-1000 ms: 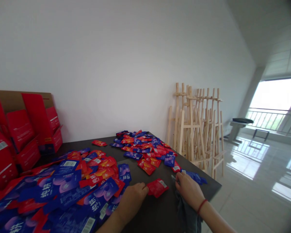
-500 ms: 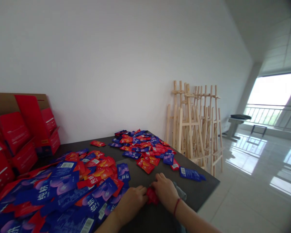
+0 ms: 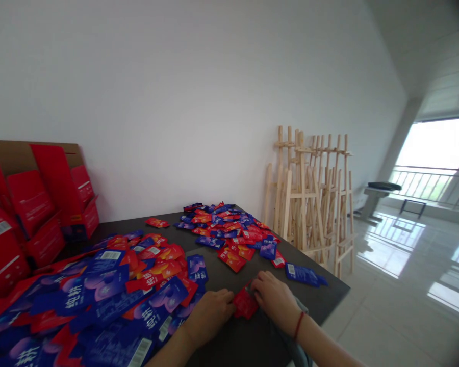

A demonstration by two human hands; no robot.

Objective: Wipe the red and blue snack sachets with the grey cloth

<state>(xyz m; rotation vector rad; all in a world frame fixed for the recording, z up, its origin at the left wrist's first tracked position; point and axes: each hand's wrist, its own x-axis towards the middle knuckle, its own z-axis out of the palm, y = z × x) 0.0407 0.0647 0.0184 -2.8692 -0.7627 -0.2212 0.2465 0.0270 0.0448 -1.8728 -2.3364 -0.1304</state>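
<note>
A small red pouch point(image 3: 245, 304) lies on the dark table between my two hands. My left hand point(image 3: 211, 313) has its fingers curled together at the pouch's left edge. Over the pouch's upper right side is my right hand point(image 3: 273, 299), closed on a grey-blue cloth point(image 3: 286, 339) that trails from under the palm and wrist towards me. Part of the cloth is hidden by the hand and forearm. A large pile of blue and red pouches point(image 3: 99, 290) spreads just left of my left hand.
Beyond my hands, a second heap of pouches point(image 3: 229, 227) covers the table's far end. One blue pouch point(image 3: 304, 273) lies near the right edge of the table point(image 3: 321, 306). Red cardboard boxes point(image 3: 34, 204) stand at left. Wooden easels point(image 3: 309, 204) lean together behind the table.
My right hand has shifted slightly right with the cloth, uncovering more of the red pouch, which now looks flatter. My left hand stays at the pouch's left edge. The view has turned slightly.
</note>
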